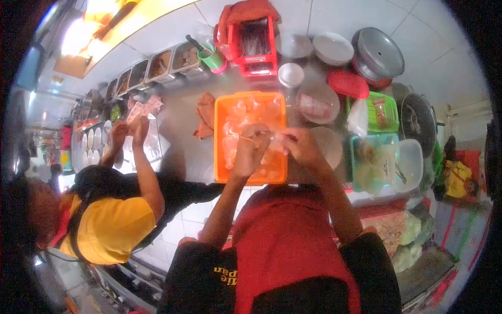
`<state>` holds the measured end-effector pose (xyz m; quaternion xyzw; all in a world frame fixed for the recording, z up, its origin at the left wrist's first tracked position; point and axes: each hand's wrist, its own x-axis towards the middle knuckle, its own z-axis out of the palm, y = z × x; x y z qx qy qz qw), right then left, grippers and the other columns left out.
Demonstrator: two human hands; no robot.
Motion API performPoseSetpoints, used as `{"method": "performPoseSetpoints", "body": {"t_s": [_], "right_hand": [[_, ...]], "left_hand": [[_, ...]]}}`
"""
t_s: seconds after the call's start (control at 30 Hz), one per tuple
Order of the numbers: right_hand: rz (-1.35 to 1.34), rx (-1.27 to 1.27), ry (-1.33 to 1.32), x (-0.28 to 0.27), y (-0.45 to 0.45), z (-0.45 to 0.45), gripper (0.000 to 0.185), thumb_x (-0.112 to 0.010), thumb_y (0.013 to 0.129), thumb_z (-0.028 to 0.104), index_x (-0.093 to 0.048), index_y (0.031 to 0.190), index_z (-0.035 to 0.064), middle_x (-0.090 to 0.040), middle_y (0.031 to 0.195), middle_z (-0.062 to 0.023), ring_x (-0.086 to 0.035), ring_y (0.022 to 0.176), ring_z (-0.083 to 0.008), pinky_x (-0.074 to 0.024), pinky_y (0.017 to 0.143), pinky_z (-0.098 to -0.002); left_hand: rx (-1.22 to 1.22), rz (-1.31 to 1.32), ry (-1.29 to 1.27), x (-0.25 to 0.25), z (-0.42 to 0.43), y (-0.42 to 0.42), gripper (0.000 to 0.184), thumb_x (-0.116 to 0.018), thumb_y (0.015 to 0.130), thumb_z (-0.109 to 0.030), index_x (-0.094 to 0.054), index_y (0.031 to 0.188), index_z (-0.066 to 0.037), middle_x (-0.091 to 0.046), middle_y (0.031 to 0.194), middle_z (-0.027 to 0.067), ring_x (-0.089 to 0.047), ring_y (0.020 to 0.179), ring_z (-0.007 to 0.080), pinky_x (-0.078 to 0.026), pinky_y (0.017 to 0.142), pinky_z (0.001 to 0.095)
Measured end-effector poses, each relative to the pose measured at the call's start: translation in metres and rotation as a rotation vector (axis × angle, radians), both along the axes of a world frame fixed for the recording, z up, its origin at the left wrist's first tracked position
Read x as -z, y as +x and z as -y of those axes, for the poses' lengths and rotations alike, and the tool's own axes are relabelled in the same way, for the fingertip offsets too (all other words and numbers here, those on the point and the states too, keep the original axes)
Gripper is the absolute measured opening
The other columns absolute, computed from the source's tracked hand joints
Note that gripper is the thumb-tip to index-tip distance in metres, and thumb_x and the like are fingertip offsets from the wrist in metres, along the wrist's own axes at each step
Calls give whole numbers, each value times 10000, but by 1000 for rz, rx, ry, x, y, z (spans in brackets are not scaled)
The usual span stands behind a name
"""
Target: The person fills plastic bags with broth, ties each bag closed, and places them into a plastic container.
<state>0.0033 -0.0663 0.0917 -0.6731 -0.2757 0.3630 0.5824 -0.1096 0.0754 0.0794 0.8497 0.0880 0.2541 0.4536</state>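
One person, seen from above, works with two bare hands over one orange tray (218, 131) on a steel counter (183, 102). Several clear plastic bags (240, 108) lie in the tray, overlapping and too blurred to count. One more small clear bag (277, 140) is held over the tray's right half, between the two hands. Around the tray are one brown cloth (205, 115) just to its left, one red caddy (255, 71) and one green cup (213, 60) beyond it, and one small white bowl (291, 75) near its far right corner. Farther right are one red lid (349, 84), one green basket (389, 125) and one teal container (356, 165). At the left stands one co-worker in a yellow top (112, 230), both hands raised close together. As for the grip, the left hand (252, 149) pinches one side of the small clear bag, its fingers curled nearly closed; the right hand (302, 145) pinches the other side between thumb and fingers. The exact fingertip contact is blurred.
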Motion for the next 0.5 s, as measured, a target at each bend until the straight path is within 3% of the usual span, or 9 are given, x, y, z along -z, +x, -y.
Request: {"method": "performPoseSetpoints", "body": {"t_s": [0.17, 0.27, 0.37, 0.47, 0.5], "right_hand": [[-54, -79, 35, -10, -12, -12, 205, -540, 895, 133, -665, 896, -30, -607, 671, -21, -523, 562, -74, -419, 528, -242], [-73, -102, -58, 0, -11, -16, 209, -553, 897, 149, -669, 902, -25, -605, 666, -17, -519, 551, -75, -417, 516, -244], [-129, -72, 0, 10, -17, -21, 221, -586, 893, 172, -667, 907, -33, -618, 677, -40, -519, 530, -93, -422, 508, -257], [145, 244, -31, -5, -36, -29, 208, -622, 875, 158, -661, 925, -40, -631, 721, -73, -539, 562, -115, -437, 537, -270], [212, 243, 40, -2, -39, -30, 195, -622, 870, 141, -658, 931, -40, -632, 747, -90, -553, 593, -134, -443, 556, -275]], "left_hand": [[24, 6, -139, 22, -16, -16, 201, -628, 770, 34, -681, 950, -37, -549, 981, 85, -532, 916, 235, -430, 767, 312], [79, -12, -65, 18, -23, -22, 196, -626, 772, 36, -690, 946, -28, -553, 1001, 81, -534, 922, 217, -432, 752, 304], [-1, 30, -237, 16, -18, -24, 148, -643, 768, 13, -684, 908, -10, -548, 982, 70, -528, 904, 192, -430, 749, 291], [-183, -69, -327, 31, -13, -27, 105, -662, 752, 1, -670, 857, 0, -530, 948, 60, -520, 874, 174, -426, 745, 285], [-236, -52, -333, 31, -12, -25, 92, -664, 746, 2, -661, 838, 4, -521, 948, 59, -514, 877, 172, -420, 749, 278]]}}
